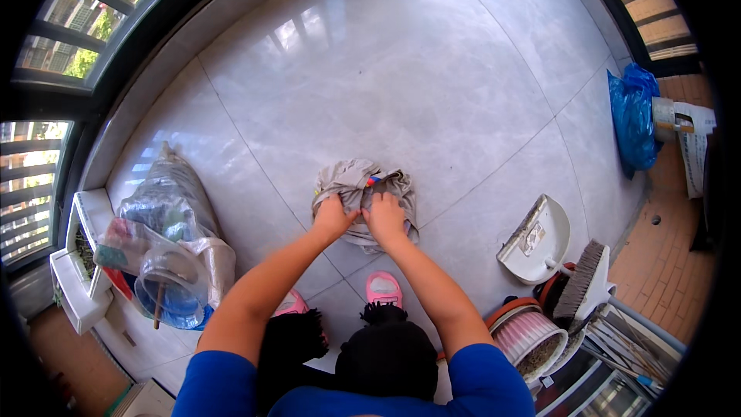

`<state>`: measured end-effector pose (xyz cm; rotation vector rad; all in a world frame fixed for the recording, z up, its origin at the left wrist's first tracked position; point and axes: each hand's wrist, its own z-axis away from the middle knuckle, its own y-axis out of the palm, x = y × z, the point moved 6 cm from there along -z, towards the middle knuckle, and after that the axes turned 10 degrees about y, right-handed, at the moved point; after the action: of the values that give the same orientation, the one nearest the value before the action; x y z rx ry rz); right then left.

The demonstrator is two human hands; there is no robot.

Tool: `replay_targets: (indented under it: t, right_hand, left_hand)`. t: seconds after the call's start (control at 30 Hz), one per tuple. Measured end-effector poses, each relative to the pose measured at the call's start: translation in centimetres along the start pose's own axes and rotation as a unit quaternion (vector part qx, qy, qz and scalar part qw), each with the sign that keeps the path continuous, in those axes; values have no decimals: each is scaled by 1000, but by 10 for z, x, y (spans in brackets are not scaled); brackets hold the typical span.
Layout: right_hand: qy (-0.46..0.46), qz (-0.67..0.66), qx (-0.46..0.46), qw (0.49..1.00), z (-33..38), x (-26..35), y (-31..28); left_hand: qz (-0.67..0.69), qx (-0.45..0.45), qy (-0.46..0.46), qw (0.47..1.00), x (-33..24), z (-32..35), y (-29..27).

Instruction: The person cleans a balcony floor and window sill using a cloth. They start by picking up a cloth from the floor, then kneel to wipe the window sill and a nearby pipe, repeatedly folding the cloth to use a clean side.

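On the grey tiled floor [432,100], straight in front of me, lies a crumpled beige sack [347,176] with soft folds and a small red and blue patch. A darker opening shows on its right side. My left hand [333,218] grips the near left part of the sack, its fingers curled into the folds. Close beside it, thumbs almost meeting, my right hand [384,216] closes on the material by the opening. The fingertips of both hands are partly hidden in the cloth.
A clear bag [166,193] of mixed items and a clear plastic tub [171,282] stand at left beside a white planter [81,293]. At right are a white dustpan [538,239], a brush [583,282], a pot [529,344] and a blue bag [633,120]. Pink shoes [384,287] are near the sack.
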<state>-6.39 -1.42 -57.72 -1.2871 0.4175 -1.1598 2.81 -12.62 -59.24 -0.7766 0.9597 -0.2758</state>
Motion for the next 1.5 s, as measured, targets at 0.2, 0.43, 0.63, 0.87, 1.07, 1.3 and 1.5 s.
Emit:
replay_targets:
  t: [0.2, 0.43, 0.63, 0.87, 1.07, 1.3, 1.5]
  right_hand:
    - [73, -352, 141, 922, -14, -39, -12]
    - [157, -829, 202, 498, -12, -57, -80]
    - [179, -917, 80, 347, -10, -98, -91]
    - [159, -258, -71, 950, 14, -127, -55]
    - [-170, -125, -121, 970, -4, -4, -47]
    - [56, -313, -4, 948, -49, -28, -80]
    - [102, -656, 132, 736, -38, -27, -156]
  left_hand:
    - [433, 86, -211, 872, 20, -1, 12]
    - [771, 57, -178, 609, -4, -15, -66]
    - [825, -38, -150, 543, 33, -17, -96]
    - [52, 5, -106, 993, 71, 12, -76]
    - [89, 41, 269, 958, -38, -4, -21]
    - [-118, 313, 287, 897, -68, 45, -11]
    - [87, 112, 292, 946, -107, 65, -149]
